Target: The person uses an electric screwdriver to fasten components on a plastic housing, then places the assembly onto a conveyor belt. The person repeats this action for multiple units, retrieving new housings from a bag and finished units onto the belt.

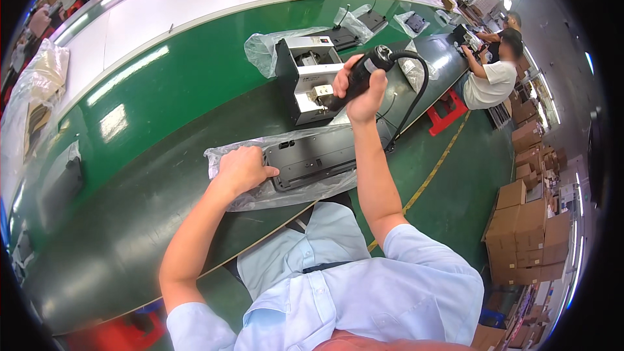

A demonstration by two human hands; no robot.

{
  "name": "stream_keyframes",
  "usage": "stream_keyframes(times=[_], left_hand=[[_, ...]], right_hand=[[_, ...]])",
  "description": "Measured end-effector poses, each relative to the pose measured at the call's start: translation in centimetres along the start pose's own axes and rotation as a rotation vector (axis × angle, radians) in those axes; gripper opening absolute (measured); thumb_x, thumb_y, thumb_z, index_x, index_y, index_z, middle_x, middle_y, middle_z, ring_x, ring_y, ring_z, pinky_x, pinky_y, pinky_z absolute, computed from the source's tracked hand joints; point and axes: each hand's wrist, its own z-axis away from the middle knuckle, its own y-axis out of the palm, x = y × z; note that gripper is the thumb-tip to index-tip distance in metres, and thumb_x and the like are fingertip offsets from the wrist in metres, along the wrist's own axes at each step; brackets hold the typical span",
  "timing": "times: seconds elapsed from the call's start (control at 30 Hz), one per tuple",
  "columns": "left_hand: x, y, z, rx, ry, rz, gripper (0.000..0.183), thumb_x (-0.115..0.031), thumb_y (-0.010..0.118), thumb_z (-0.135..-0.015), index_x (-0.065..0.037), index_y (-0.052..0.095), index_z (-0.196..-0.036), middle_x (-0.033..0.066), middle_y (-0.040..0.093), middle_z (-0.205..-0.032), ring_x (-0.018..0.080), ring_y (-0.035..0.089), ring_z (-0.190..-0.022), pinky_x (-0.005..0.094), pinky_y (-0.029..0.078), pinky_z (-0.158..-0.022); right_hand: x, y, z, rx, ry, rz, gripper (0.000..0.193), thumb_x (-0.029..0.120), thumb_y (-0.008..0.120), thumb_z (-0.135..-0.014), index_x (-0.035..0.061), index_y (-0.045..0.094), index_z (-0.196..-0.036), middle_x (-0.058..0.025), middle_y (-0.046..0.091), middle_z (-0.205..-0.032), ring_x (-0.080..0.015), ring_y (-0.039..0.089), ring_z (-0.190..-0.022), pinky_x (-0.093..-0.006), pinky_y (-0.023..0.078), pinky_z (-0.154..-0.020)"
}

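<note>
Right hand: fingers of the right hand (pixel 365 103) wrapped round a black cylindrical corded power driver (pixel 363 77), slanted, its tip at the black-and-white boxy metal machine (pixel 312 81), perhaps to meet its front block.
Left hand: left hand (pixel 240 170) curled, thumb out on the panel's left end, likely steadying it; whether it pinches, cannot tell.
Panel: flat black rectangular plastic panel (pixel 318 157), near bench edge, on crinkled clear plastic film (pixel 273 201), probably against scratches.
Bench: dark-green smooth worktop (pixel 130 240).
Room: brown cardboard cartons (pixel 523 234), right; co-worker in white shirt (pixel 493 84) beyond.
</note>
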Motion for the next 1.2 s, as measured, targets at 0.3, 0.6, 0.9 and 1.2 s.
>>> stream_keyframes(times=[0.3,0.6,0.9,1.2], left_hand=[[0.0,-0.3,-0.1,0.001,-0.019,-0.013,0.048,-0.05,0.084,-0.078,-0.004,0.071,-0.077,0.0163,0.074,-0.079,0.0367,0.072,-0.078,0.0497,0.053,-0.07],[-0.2,-0.2,-0.2,0.015,0.006,-0.034,0.052,-0.048,0.079,-0.082,0.003,0.074,-0.084,0.0241,0.074,-0.088,0.041,0.074,-0.085,0.0502,0.056,-0.073],[0.8,0.1,-0.4,-0.001,0.055,-0.029,0.047,-0.045,0.072,-0.085,0.002,0.075,-0.086,0.0243,0.075,-0.091,0.0414,0.073,-0.087,0.0499,0.057,-0.074],[0.4,-2.5,1.0,0.112,-0.028,-0.084,0.051,-0.047,0.085,-0.078,0.0,0.076,-0.092,0.0199,0.076,-0.094,0.0375,0.074,-0.092,0.047,0.058,-0.081]], right_hand=[[3.5,4.7,9.3,0.211,0.234,-0.181,0.083,0.08,0.053,-0.09,-0.0011,0.052,-0.111,-0.0082,0.053,-0.067,-0.0179,0.05,-0.054,-0.0343,0.044,-0.053],[2.3,7.8,12.5,0.32,0.518,-0.249,0.089,0.083,0.072,-0.074,0.0009,0.055,-0.103,-0.0076,0.055,-0.068,-0.017,0.053,-0.057,-0.0309,0.043,-0.055],[1.7,7.6,12.4,0.506,0.602,-0.222,0.093,0.088,0.07,-0.07,0.0008,0.057,-0.099,-0.005,0.058,-0.077,-0.0147,0.056,-0.057,-0.0282,0.043,-0.052],[6.6,4.8,8.4,0.228,0.368,-0.316,0.086,0.083,0.039,-0.094,-0.0002,0.053,-0.109,-0.0058,0.049,-0.064,-0.0162,0.046,-0.049,-0.0349,0.041,-0.047]])
